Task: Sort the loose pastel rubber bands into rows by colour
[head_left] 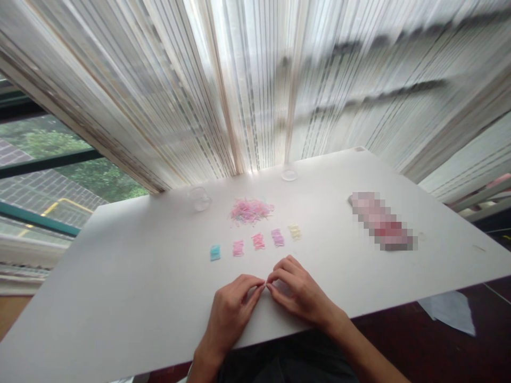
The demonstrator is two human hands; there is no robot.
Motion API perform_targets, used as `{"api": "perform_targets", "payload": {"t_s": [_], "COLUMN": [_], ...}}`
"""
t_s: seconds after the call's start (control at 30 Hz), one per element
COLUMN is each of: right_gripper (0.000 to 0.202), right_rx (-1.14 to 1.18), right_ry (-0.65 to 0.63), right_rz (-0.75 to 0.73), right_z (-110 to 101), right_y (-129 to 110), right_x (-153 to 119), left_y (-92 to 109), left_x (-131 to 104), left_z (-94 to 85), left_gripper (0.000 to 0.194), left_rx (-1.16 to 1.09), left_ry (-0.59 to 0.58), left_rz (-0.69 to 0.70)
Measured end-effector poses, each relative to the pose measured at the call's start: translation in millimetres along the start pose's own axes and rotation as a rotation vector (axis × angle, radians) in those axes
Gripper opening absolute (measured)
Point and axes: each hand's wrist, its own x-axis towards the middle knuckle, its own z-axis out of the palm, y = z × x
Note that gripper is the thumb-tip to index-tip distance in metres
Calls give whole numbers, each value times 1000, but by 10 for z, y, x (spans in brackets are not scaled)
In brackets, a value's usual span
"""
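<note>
My left hand (235,303) and my right hand (295,287) meet fingertip to fingertip above the front part of the white table (139,287). Both are closed in a pinch, thumb against fingers. Whatever lies between the fingertips is too small to make out. Just beyond the hands runs a row of small sorted bundles of thin strips: blue (215,252), pink (238,248), red-pink (258,241), purple (277,238) and pale yellow (294,231). Behind the row is a loose heap of mixed thin strips (251,210), mostly pink.
A clear round container (199,199) stands at the back left, and a clear round lid (289,175) lies at the back. On the right is a pixelated pinkish object (381,221). A striped curtain (239,85) hangs along the table's far edge. A white sheet (449,311) lies below, right.
</note>
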Motion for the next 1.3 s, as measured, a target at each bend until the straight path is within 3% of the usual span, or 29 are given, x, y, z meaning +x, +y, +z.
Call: {"api": "perform_targets", "payload": {"t_s": [0.67,0.87,1.0,1.17,1.3], "right_gripper": [8,10,9,5,5], "right_rx": [7,8,-33,-153,-175], "right_ry": [-11,-12,-34,-94,-105], "right_rz": [-15,-5,-14,-27,-48], "right_z": [-23,-31,-13,1,13], "right_y": [-24,-24,-23,-34,-30], "right_x": [5,3,1,8,5], "left_y": [-148,-388,-611,-800,-838], "left_x": [-37,20,74,76,54], "left_z": [-119,-513,-729,-725,-667], "left_gripper": [13,15,21,28,31], "left_rx": [-83,94,260,316,315], "left_ry": [62,244,348,344,336], "left_rz": [-44,-4,-54,-130,-166]}}
